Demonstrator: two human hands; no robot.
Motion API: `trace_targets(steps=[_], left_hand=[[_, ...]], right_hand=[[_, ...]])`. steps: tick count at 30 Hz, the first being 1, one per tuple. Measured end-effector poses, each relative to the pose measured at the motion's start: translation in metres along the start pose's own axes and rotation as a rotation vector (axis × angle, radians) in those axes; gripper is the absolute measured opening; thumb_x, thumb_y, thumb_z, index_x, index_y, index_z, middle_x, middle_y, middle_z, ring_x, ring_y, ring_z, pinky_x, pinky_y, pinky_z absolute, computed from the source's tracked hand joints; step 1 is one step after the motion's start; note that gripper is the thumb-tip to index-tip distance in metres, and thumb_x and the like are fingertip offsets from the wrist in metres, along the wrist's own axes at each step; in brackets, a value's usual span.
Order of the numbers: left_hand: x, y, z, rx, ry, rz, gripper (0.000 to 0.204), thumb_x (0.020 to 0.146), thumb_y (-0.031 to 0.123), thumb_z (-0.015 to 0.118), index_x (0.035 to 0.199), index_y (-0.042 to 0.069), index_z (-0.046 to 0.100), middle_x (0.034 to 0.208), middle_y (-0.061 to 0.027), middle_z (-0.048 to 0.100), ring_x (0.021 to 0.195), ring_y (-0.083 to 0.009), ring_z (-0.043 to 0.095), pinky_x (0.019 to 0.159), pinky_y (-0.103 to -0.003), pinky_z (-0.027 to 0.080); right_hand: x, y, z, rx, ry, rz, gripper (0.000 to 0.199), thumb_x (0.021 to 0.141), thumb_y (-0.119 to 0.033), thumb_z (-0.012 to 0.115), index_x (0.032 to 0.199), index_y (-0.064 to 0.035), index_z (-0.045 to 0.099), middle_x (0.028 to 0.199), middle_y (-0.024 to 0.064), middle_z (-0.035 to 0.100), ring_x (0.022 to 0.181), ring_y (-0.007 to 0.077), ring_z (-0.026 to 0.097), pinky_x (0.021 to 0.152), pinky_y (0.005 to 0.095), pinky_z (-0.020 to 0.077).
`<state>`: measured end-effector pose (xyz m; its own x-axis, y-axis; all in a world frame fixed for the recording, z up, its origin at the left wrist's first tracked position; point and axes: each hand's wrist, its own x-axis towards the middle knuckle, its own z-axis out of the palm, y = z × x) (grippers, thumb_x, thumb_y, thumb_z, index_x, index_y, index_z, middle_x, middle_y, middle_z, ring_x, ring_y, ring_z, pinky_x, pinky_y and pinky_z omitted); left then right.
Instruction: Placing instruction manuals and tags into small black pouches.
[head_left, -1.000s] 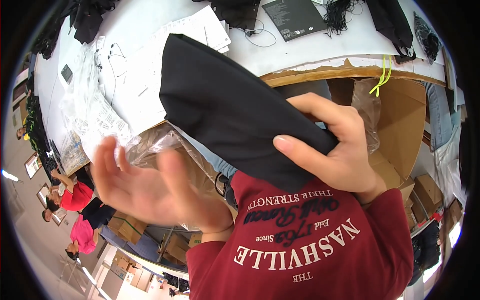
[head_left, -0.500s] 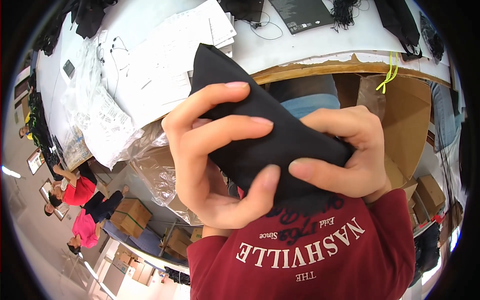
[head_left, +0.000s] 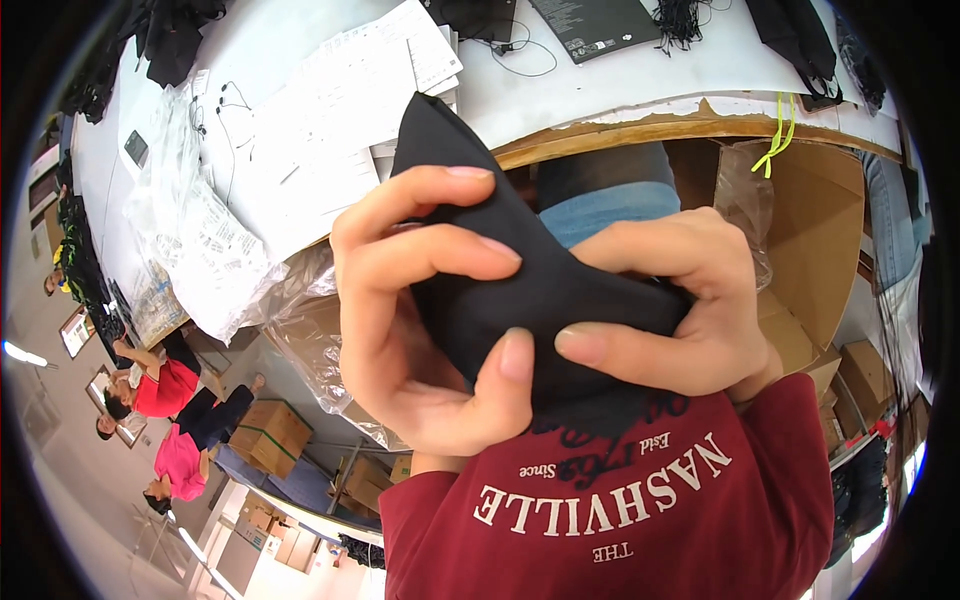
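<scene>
A piece of smooth black fabric (head_left: pixel 540 300) is held up in front of my chest, its pointed, folded corner rising toward the table. My left hand (head_left: pixel 375 320) grips it from the left, with fingers curled over the upper part and the thumb pressed on the lower face. From the right, my right hand (head_left: pixel 700 300) pinches the other end between thumb and bent fingers. Both thumbs are close together on the cloth, which dips and creases between the hands. What lies behind the fabric is hidden.
Beyond my hands is a white table (head_left: pixel 500 105) with a worn wooden edge. Papers (head_left: pixel 350 85), clear plastic bags (head_left: pixel 195 240) and a flat black box (head_left: pixel 600 25) lie on it. An open cardboard box (head_left: pixel 825 250) stands at right. Two people (head_left: pixel 175 465) are at far left.
My right hand has shifted slightly left, bringing the fabric's ends closer together. The cloth now bends more in the middle, and its upper corner stands a little more upright.
</scene>
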<state>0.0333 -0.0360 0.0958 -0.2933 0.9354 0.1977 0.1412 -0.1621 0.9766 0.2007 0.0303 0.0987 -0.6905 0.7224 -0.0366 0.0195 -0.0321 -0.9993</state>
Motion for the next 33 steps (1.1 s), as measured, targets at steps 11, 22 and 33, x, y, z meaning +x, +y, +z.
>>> trace_targets(steps=[11,22,33], left_hand=[[-0.001,-0.003,-0.005,-0.049,0.022,0.033,0.030,0.065,0.016,0.069,0.089,-0.001,0.062,0.114,-0.0246,0.057,0.101,-0.0259,0.056,0.091,-0.035,0.042],[0.004,-0.001,-0.003,-0.080,0.042,0.096,0.030,0.065,0.017,0.070,0.086,-0.002,0.062,0.109,-0.0268,0.061,0.096,-0.0260,0.058,0.086,-0.034,0.046],[0.002,0.000,-0.001,-0.014,0.071,0.058,0.026,0.065,0.017,0.070,0.085,0.002,0.064,0.107,-0.0225,0.065,0.095,-0.0248,0.057,0.087,-0.034,0.042]], right_hand=[[0.003,0.006,0.004,0.054,0.009,-0.102,0.026,0.068,-0.011,0.079,0.084,0.0054,0.067,0.064,0.0090,0.065,0.051,0.0139,0.061,0.047,0.0227,0.0410],[0.008,0.004,0.004,0.032,0.018,-0.186,0.027,0.065,-0.011,0.079,0.082,0.0055,0.066,0.062,0.0092,0.063,0.049,0.0151,0.061,0.045,0.0238,0.0403],[0.005,0.002,0.004,0.048,0.036,-0.081,0.024,0.067,-0.012,0.077,0.081,0.0046,0.067,0.062,0.0084,0.063,0.050,0.0153,0.061,0.047,0.0234,0.0413]])
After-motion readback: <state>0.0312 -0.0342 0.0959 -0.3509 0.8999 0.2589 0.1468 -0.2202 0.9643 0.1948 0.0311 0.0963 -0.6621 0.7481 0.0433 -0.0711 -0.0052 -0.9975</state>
